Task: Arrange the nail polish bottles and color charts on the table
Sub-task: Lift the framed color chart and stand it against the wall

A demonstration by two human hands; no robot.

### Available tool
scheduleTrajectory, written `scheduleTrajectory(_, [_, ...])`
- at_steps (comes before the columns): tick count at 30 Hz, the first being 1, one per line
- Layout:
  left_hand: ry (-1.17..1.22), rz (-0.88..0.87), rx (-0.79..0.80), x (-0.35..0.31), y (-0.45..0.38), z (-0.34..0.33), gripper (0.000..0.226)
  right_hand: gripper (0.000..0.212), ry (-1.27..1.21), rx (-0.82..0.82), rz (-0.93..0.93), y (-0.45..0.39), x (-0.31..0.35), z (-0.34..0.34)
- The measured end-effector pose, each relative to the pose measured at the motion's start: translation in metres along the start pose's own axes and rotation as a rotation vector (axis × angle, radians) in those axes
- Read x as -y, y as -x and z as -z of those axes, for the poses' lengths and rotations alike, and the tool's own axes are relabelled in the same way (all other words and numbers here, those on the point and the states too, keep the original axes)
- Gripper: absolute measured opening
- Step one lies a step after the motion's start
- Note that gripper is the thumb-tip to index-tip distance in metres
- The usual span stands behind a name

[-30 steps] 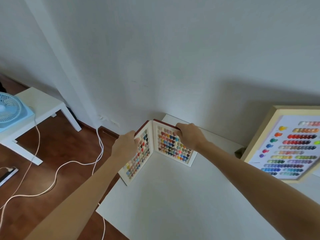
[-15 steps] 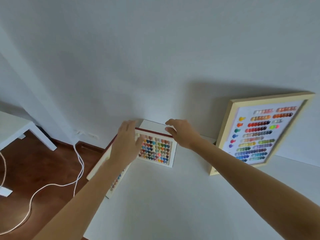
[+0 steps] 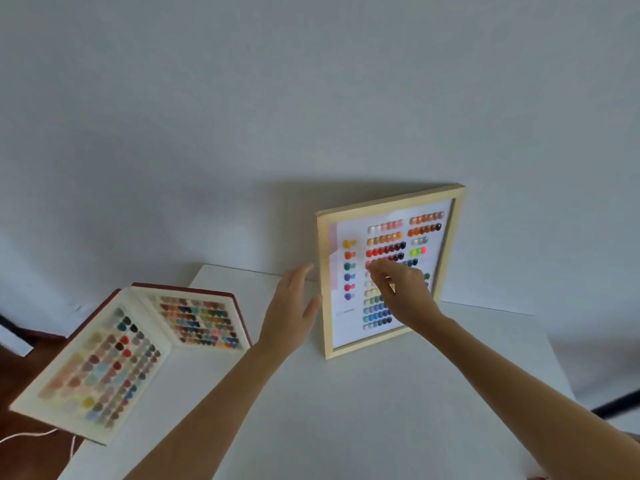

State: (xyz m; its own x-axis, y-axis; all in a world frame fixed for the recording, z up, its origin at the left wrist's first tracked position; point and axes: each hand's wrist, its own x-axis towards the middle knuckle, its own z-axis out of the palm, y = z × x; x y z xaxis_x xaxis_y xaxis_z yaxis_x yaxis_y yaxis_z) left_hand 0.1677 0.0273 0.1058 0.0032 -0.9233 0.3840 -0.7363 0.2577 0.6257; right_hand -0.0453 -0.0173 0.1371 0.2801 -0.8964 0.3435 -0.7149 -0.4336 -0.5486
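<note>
Frame [image 3: 389, 216] leans on wall; left hand [image 3: 289, 315] open beside it, right hand [image 3: 403, 294] loosely curled across its front, holding nothing; book [image 3: 114, 355] lies open left of frame.

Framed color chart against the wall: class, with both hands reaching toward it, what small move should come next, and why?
Probably close both hands on the framed color chart to steady it. It leans against the wall, the left hand is open at its left edge, and the right hand hovers over its face, neither gripping yet. The swatch book already lies open, released.
</note>
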Motion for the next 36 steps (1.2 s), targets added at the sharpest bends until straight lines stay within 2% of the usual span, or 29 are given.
scheduleTrajectory(3, [-0.038, 0.016, 0.005, -0.009, 0.001, -0.036, 0.054, 0.022, -0.038, -0.055, -0.11, 0.013, -0.049, 0.022])
scheduleTrajectory(6, [-0.036, 0.113, -0.003, -0.012, 0.004, -0.064, 0.065, 0.028, -0.04, -0.053, -0.222, 0.02, -0.091, 0.037])
scheduleTrajectory(10, [-0.043, 0.171, -0.006, -0.007, 0.008, -0.086, 0.081, 0.052, -0.021, -0.038, -0.261, 0.02, -0.13, 0.044])
scheduleTrajectory(14, [-0.056, 0.144, 0.012, 0.003, 0.007, -0.1, 0.092, 0.078, 0.017, -0.016, -0.183, 0.012, -0.154, 0.043])
scheduleTrajectory(23, [0.026, 0.112, -0.032, 0.032, -0.026, -0.11, 0.089, 0.105, 0.019, 0.001, -0.013, 0.003, -0.192, 0.017])
scheduleTrajectory(28, [0.053, 0.113, -0.042, 0.051, -0.055, -0.111, 0.085, 0.106, 0.066, -0.032, -0.029, 0.01, -0.203, 0.002])
scheduleTrajectory(36, [0.086, 0.018, -0.018, 0.076, -0.097, -0.112, 0.083, 0.103, 0.098, -0.075, -0.136, 0.01, -0.207, -0.015])
